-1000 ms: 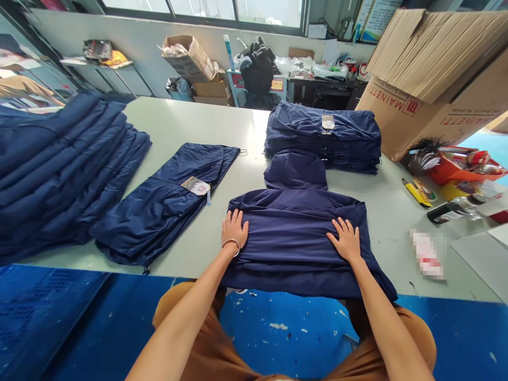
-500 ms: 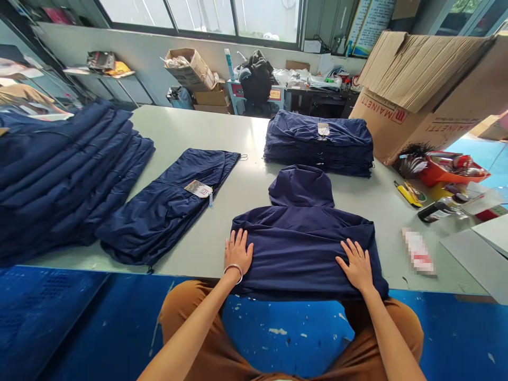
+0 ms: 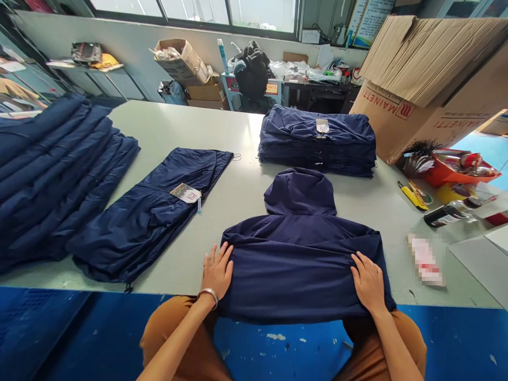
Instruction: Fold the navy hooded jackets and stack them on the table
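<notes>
A dark blue hooded jacket (image 3: pixel 297 270) lies folded before me, its hood (image 3: pixel 300 191) pointing away and its lower edge overhanging the table's front edge. At the jacket's left edge rests my left hand (image 3: pixel 217 272), fingers stretched out and a bangle on the wrist. My right hand (image 3: pixel 368 280) lies on the jacket near its right edge, fingers extended, with a ring on one. To the left is another folded blue garment (image 3: pixel 143 217) with a paper hang tag (image 3: pixel 186 193). Behind the jacket stands a stack of folded blue garments (image 3: pixel 313 140).
A large pile of blue garments (image 3: pixel 51 185) covers the table's left end. On the right are a cardboard box (image 3: pixel 400 114), an orange tray (image 3: pixel 440 174), a yellow cutter (image 3: pixel 413 197), a dark bottle (image 3: pixel 446 214) and white sheets (image 3: pixel 480 256).
My left hand has slid outward to the jacket's left edge. My right hand has shifted slightly on the right side. The view has tilted down a little.
</notes>
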Tool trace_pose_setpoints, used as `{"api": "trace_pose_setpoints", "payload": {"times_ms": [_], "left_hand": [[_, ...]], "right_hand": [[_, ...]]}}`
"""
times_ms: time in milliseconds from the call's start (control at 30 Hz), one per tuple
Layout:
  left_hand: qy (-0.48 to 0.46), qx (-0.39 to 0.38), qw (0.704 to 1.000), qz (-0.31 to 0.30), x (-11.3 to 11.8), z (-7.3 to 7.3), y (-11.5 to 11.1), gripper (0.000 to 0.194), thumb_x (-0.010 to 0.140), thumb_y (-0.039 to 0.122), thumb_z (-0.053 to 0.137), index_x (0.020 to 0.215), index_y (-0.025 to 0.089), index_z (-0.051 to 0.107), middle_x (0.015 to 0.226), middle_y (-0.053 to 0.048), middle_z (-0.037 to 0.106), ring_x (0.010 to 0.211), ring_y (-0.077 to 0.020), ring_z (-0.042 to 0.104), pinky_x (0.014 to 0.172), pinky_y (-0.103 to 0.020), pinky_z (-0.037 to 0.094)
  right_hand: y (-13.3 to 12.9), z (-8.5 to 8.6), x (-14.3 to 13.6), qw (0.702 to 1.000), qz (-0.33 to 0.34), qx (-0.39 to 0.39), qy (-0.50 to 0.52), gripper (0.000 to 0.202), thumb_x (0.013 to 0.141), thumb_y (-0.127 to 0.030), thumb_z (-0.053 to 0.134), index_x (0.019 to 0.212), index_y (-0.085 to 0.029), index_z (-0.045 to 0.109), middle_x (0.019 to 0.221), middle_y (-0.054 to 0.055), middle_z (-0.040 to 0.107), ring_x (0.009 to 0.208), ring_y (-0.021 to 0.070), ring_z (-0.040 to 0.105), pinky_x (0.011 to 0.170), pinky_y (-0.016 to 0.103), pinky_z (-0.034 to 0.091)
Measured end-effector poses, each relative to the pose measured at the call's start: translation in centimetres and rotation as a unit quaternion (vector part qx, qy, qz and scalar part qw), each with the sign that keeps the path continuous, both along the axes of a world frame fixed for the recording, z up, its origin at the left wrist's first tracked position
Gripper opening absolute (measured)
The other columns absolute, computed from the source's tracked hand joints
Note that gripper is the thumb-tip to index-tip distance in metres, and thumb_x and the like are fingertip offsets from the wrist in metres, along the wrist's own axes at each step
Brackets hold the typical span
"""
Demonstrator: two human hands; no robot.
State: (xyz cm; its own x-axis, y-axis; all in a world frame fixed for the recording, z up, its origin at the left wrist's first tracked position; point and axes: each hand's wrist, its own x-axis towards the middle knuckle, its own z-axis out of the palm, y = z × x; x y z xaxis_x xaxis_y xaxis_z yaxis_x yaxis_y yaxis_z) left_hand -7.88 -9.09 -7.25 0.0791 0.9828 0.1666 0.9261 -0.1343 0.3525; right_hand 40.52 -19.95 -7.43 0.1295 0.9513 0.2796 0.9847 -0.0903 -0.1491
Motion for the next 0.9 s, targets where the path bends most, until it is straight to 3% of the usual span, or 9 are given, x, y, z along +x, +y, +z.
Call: {"api": "trace_pose_setpoints", "payload": {"times_ms": [133, 300, 400, 533, 633, 733, 800, 900], "left_hand": [[-0.068, 0.099, 0.992, 0.031, -0.8, 2.0, 4.5, 0.039, 0.085, 0.023, 0.043, 0.115, 0.019, 0.067, 0.128, -0.012, 0.065, 0.137, -0.0331, 0.044, 0.114, -0.056, 0.035], [-0.103, 0.162, 0.981, -0.02, 3.4, 7.0, 14.9, 0.033, 0.085, 0.03, 0.05, 0.112, 0.019, 0.067, 0.126, -0.01, 0.065, 0.13, -0.0302, 0.049, 0.115, -0.053, 0.033], [-0.112, 0.104, 0.988, -0.033, 7.7, 8.2, 21.4, 0.032, 0.085, 0.03, 0.051, 0.108, 0.019, 0.071, 0.124, -0.011, 0.067, 0.123, -0.0277, 0.054, 0.114, -0.049, 0.032], [-0.118, -0.022, 0.992, 0.028, 12.8, 7.3, 28.0, 0.033, 0.084, 0.031, 0.053, 0.106, 0.019, 0.074, 0.126, -0.012, 0.068, 0.126, -0.029, 0.053, 0.111, -0.047, 0.034], [-0.122, -0.051, 0.991, 0.034, 15.1, 6.5, 30.8, 0.035, 0.082, 0.035, 0.056, 0.106, 0.019, 0.075, 0.124, -0.012, 0.069, 0.124, -0.0296, 0.054, 0.109, -0.044, 0.037], [-0.13, -0.089, 0.987, 0.025, 15.8, 6.5, 32.1, 0.026, 0.077, 0.034, 0.062, 0.089, 0.018, 0.078, 0.098, -0.011, 0.076, 0.109, -0.0293, 0.063, 0.1, -0.039, 0.045], [-0.139, -0.102, 0.985, 0.021, 15.5, 7.4, 32.3, 0.022, 0.076, 0.032, 0.062, 0.081, 0.017, 0.078, 0.085, -0.009, 0.075, 0.099, -0.0282, 0.066, 0.094, -0.037, 0.048], [-0.162, -0.073, 0.984, 0.0, 14.2, 10.0, 31.0, 0.021, 0.079, 0.033, 0.062, 0.08, 0.018, 0.077, 0.093, -0.007, 0.075, 0.1, -0.0245, 0.065, 0.098, -0.035, 0.047]], "right_hand": [[4.2, 2.2, 1.2, 0.997, -0.072, 0.039, -0.006, 0.033, 0.094, -0.022, 0.04, 0.106, -0.016, 0.07, 0.112, 0.013, 0.071, 0.098, 0.0281, 0.062, 0.085, 0.042, 0.041], [15.9, 6.6, 2.0, 0.995, -0.042, 0.083, 0.045, 0.03, 0.092, -0.026, 0.045, 0.106, -0.015, 0.069, 0.113, 0.015, 0.068, 0.103, 0.0294, 0.059, 0.091, 0.043, 0.042], [24.2, 8.7, 1.1, 0.992, -0.005, 0.07, 0.107, 0.029, 0.09, -0.028, 0.048, 0.106, -0.015, 0.069, 0.115, 0.016, 0.067, 0.108, 0.0293, 0.058, 0.094, 0.042, 0.042], [32.6, 10.1, -1.6, 0.983, 0.007, 0.018, 0.18, 0.026, 0.089, -0.031, 0.055, 0.104, -0.016, 0.069, 0.115, 0.015, 0.066, 0.112, 0.028, 0.057, 0.099, 0.04, 0.041], [35.9, 10.3, -3.3, 0.972, -0.04, -0.018, 0.23, 0.031, 0.083, -0.035, 0.066, 0.106, -0.015, 0.069, 0.119, 0.016, 0.064, 0.113, 0.028, 0.056, 0.099, 0.04, 0.04], [37.6, 10.3, -3.9, 0.96, -0.075, -0.044, 0.267, 0.03, 0.076, -0.032, 0.074, 0.099, -0.013, 0.07, 0.107, 0.016, 0.068, 0.101, 0.027, 0.06, 0.091, 0.04, 0.043], [37.8, 10.8, -3.7, 0.951, -0.074, -0.055, 0.294, 0.02, 0.078, -0.03, 0.07, 0.088, -0.013, 0.071, 0.091, 0.011, 0.071, 0.086, 0.0224, 0.062, 0.082, 0.036, 0.045], [36.4, 12.7, -2.7, 0.939, -0.048, -0.033, 0.339, 0.021, 0.082, -0.033, 0.063, 0.084, -0.014, 0.071, 0.08, 0.006, 0.071, 0.075, 0.0173, 0.062, 0.074, 0.03, 0.045]]}}
